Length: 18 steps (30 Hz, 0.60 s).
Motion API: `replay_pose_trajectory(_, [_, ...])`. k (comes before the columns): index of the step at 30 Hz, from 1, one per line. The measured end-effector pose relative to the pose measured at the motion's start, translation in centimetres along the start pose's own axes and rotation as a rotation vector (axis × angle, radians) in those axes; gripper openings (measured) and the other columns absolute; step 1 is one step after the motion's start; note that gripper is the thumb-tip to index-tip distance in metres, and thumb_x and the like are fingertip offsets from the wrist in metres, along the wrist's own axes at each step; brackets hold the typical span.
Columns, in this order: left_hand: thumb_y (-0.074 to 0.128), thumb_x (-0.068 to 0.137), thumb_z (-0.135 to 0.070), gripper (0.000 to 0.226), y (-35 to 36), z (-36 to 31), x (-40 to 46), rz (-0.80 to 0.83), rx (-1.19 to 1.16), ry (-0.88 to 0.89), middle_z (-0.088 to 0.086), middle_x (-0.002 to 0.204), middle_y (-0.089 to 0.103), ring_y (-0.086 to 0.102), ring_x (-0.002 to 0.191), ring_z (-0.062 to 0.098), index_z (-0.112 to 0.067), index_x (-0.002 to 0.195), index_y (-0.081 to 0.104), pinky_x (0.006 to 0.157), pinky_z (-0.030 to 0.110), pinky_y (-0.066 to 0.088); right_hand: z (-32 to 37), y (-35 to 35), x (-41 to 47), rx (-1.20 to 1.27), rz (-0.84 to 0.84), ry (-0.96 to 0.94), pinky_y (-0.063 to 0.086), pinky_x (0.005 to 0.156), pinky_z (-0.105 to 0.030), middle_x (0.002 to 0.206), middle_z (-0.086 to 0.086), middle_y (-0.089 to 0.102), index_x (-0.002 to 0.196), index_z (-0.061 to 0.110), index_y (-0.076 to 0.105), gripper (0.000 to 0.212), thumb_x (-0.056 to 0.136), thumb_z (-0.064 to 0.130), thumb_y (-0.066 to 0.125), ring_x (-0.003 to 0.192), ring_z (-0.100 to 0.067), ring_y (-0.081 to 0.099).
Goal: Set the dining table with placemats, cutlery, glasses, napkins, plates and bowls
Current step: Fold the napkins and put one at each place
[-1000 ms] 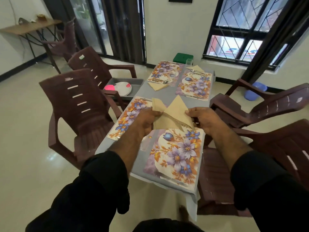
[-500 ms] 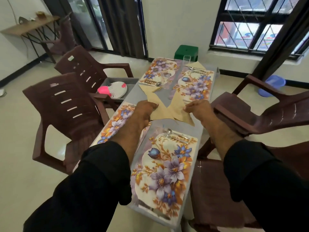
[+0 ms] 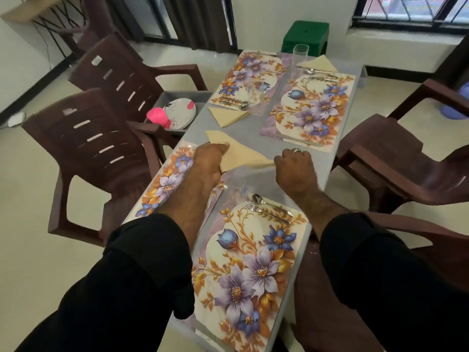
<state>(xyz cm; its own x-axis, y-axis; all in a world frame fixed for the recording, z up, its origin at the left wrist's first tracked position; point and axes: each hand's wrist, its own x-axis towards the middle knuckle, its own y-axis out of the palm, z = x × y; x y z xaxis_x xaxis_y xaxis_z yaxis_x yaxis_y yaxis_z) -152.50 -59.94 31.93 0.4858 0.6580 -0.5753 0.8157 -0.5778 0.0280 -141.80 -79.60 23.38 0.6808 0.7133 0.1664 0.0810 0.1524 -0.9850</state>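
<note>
At the left, a grey tray (image 3: 189,95) sat on a brown chair (image 3: 119,72) beside the table's left edge, carrying a white plate (image 3: 181,111) and a pink object (image 3: 157,117). My left hand (image 3: 208,158) lay on the beige napkin (image 3: 241,153) near the middle of the table (image 3: 322,161), thumb and fingers curled over its left part, just beyond the near-left placemat (image 3: 167,179). My right hand (image 3: 294,168) pinched the napkin's right tip; the fingers were curled under, so I could not tell the exact grip. The near-right placemat (image 3: 248,270) carried a spoon (image 3: 258,199) and fork (image 3: 264,210) at its far end. Toward the far edge, two more placemats lay side by side, each with a folded napkin and cutlery. A clear glass (image 3: 300,53) stood upright near the far-right corner.
</note>
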Motion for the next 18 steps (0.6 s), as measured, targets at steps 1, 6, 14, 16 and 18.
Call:
replay_pose_trajectory(1, [0.070, 0.098, -0.002, 0.008, 0.0, 0.2, 0.4, -0.005, -0.017, -0.006, 0.015, 0.105, 0.075, 0.073, 0.106, 0.038, -0.009, 0.102, 0.069, 0.091, 0.059, 0.061, 0.1, 0.9, -0.6, -0.011, -0.018, -0.026, 0.044, 0.078, -0.044, 0.085, -0.010, 0.065, 0.091, 0.012, 0.075, 0.013, 0.086, 0.014, 0.063, 0.079, -0.034, 0.062])
replay_pose_trajectory(6, [0.069, 0.099, -0.003, 0.008, -0.5, 0.6, 1.8, -0.025, -0.067, -0.012, 0.015, 0.105, 0.074, 0.071, 0.102, 0.034, -0.008, 0.104, 0.067, 0.075, 0.044, 0.061, 0.5, 5.6, -4.4, 0.001, 0.109, -0.137, 0.038, 0.089, -0.047, 0.098, -0.006, 0.067, 0.099, 0.018, 0.075, 0.018, 0.088, 0.026, 0.064, 0.094, -0.029, 0.061])
replay_pose_trajectory(14, [0.071, 0.098, -0.006, 0.011, -1.0, 0.8, 2.2, -0.032, -0.088, -0.029, 0.018, 0.117, 0.073, 0.070, 0.105, 0.035, -0.010, 0.108, 0.067, 0.063, 0.040, 0.062, 0.3, 7.0, -5.4, 0.001, 0.206, -0.193, 0.039, 0.092, -0.046, 0.104, -0.003, 0.068, 0.104, 0.024, 0.075, 0.023, 0.093, 0.036, 0.059, 0.099, -0.025, 0.062])
replay_pose_trajectory(16, [0.070, 0.098, -0.004, 0.009, -0.8, 0.7, 2.3, -0.025, -0.092, -0.023, 0.016, 0.111, 0.073, 0.070, 0.106, 0.035, -0.010, 0.104, 0.067, 0.064, 0.040, 0.062, 0.2, 7.0, -5.4, 0.005, 0.236, -0.209, 0.040, 0.092, -0.046, 0.106, -0.003, 0.067, 0.107, 0.023, 0.075, 0.026, 0.094, 0.036, 0.056, 0.100, -0.025, 0.062])
replay_pose_trajectory(18, [0.070, 0.098, -0.003, 0.009, -0.5, 0.7, 2.2, -0.019, -0.099, -0.008, 0.015, 0.108, 0.074, 0.071, 0.105, 0.035, -0.010, 0.103, 0.067, 0.068, 0.041, 0.063, 0.1, 7.0, -5.5, 0.016, 0.267, -0.212, 0.040, 0.092, -0.045, 0.109, -0.004, 0.067, 0.109, 0.022, 0.074, 0.028, 0.093, 0.036, 0.056, 0.100, -0.026, 0.063])
